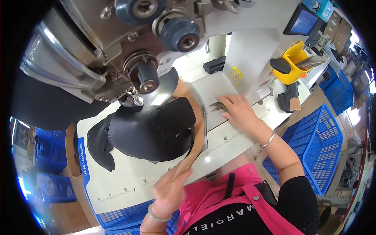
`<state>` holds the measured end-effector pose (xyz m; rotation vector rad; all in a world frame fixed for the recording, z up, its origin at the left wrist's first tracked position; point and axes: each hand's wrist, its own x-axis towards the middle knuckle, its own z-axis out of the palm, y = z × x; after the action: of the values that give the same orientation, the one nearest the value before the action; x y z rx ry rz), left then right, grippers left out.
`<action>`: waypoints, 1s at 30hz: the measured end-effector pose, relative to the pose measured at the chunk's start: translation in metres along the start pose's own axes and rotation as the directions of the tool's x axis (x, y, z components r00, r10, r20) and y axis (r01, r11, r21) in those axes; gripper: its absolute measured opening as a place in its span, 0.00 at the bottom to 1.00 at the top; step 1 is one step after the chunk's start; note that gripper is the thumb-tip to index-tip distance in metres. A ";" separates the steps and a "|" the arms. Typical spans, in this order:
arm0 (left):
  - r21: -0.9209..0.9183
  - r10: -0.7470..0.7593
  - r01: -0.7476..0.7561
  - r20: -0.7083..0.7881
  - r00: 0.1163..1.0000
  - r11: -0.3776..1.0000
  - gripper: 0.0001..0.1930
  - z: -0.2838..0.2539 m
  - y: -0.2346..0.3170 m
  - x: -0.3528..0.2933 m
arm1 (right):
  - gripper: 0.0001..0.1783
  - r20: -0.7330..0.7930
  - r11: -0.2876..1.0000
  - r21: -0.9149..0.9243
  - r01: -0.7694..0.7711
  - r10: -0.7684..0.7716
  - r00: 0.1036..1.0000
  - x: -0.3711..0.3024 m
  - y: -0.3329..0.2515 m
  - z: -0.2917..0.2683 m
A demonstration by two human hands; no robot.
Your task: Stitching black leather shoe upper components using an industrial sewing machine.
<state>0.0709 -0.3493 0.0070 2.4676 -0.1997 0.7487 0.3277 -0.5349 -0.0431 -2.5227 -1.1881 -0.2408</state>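
Observation:
A black leather piece [152, 131] with a tan inner side [197, 117] lies under the sewing machine head [147, 78]. It looks like part of a shoe or boot upper. At its near tan end is my left hand [170, 192], blurred, with the tan edge apparently between thumb and fingers. My right hand [239, 111] is over the metal plate to the right, its thumb and fingers around small thread snips [217, 106]. The snips' blades point left, toward the leather; the fingers cover their rear part. Another black leather flap [100, 143] hangs at the left of the work.
The white table [129, 192] has a ruler scale along its near side. A yellow holder [290, 64] with tools is mounted at right, above a black-and-tan item [289, 98]. Blue crates [323, 152] stand right of the table. A screen [301, 21] sits at far right.

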 end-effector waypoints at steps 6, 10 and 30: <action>0.022 0.009 -0.020 0.404 0.915 1.000 0.23 0.049 0.006 0.011 | 0.12 -0.126 0.981 0.065 -0.185 0.192 0.973 -0.062 0.027 0.008; -0.063 0.139 -0.124 0.395 0.908 0.990 0.24 0.062 -0.019 0.021 | 0.17 0.496 0.206 0.795 -0.571 0.321 0.807 -0.098 -0.006 -0.041; -0.214 0.263 -0.214 0.239 0.934 0.953 0.06 0.085 -0.042 0.040 | 0.19 0.682 0.597 0.554 -0.581 0.075 0.727 -0.117 -0.070 -0.041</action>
<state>0.1563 -0.3600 -0.0495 2.3807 -0.6526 0.4657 0.1989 -0.5929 -0.0228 -1.9923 -0.6712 1.0417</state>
